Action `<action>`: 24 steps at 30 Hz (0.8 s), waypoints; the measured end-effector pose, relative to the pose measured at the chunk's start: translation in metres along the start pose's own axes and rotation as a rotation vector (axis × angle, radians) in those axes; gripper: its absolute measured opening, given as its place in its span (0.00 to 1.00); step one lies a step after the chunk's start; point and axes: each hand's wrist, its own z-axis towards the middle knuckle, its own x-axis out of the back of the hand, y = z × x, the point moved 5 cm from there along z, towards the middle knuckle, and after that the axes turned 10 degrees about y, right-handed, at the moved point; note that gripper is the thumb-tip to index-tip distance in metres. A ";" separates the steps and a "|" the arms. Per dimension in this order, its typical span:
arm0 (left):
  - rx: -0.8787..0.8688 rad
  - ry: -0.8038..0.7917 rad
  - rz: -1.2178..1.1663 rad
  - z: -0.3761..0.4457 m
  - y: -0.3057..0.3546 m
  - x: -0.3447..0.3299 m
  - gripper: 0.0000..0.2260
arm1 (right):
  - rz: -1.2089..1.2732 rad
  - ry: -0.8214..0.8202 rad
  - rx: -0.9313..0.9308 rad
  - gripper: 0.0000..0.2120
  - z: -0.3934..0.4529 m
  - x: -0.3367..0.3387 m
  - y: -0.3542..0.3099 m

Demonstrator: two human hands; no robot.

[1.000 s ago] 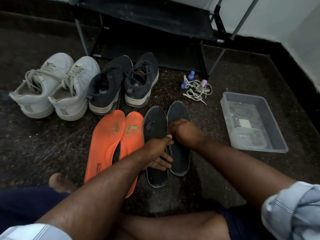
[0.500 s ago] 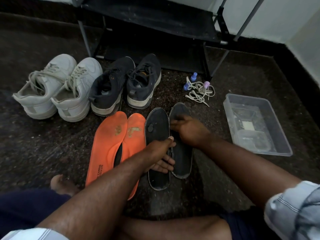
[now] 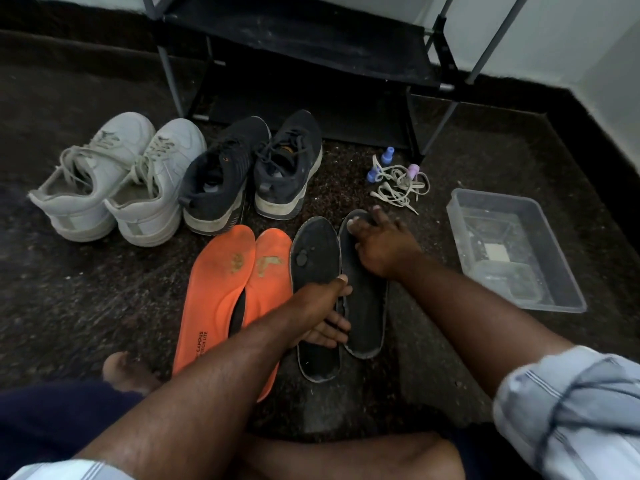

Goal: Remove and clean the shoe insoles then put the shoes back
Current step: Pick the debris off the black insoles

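Two black insoles lie side by side on the dark floor, the left one [image 3: 315, 251] and the right one [image 3: 367, 317]. My left hand [image 3: 322, 313] rests across the left black insole, its thumb and fingers touching the inner edge of the right one. My right hand [image 3: 381, 244] presses with spread fingers on the toe end of the right black insole. Two orange insoles [image 3: 221, 289] lie to the left, overlapping slightly. Behind them stand a pair of dark sneakers [image 3: 221, 178] and a pair of white sneakers [image 3: 104, 181].
A clear plastic tub [image 3: 459, 233] holding a little water sits on the floor to the right. Loose white laces [image 3: 398, 185] and small blue and purple caps lie behind my right hand. A black shoe rack [image 3: 294, 32] stands at the back against the wall. My bare foot [image 3: 124, 372] shows at lower left.
My right hand has slid forward along the right black insole from its middle to the toe end. My left hand has stayed in place.
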 end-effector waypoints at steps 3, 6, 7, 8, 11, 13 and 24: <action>0.004 -0.009 0.004 0.000 0.000 0.000 0.26 | 0.083 -0.040 -0.102 0.28 0.014 0.001 -0.003; 0.013 -0.009 0.004 0.000 0.001 0.000 0.26 | 0.160 -0.011 -0.009 0.27 -0.002 0.001 -0.013; 0.014 -0.008 0.005 -0.001 0.001 0.000 0.26 | 0.134 0.007 0.041 0.27 -0.009 0.001 -0.013; 0.015 -0.009 0.004 -0.001 0.002 0.000 0.26 | 0.092 0.017 0.072 0.27 -0.013 0.002 -0.010; 0.021 -0.012 -0.003 -0.003 0.002 -0.001 0.26 | 0.034 0.000 -0.027 0.26 -0.001 0.004 0.006; 0.021 -0.014 -0.008 -0.004 0.002 -0.001 0.25 | 0.064 -0.033 -0.117 0.26 0.015 0.003 0.007; 0.009 -0.036 0.002 -0.008 0.004 0.002 0.25 | 0.168 -0.003 0.005 0.18 -0.046 -0.009 -0.003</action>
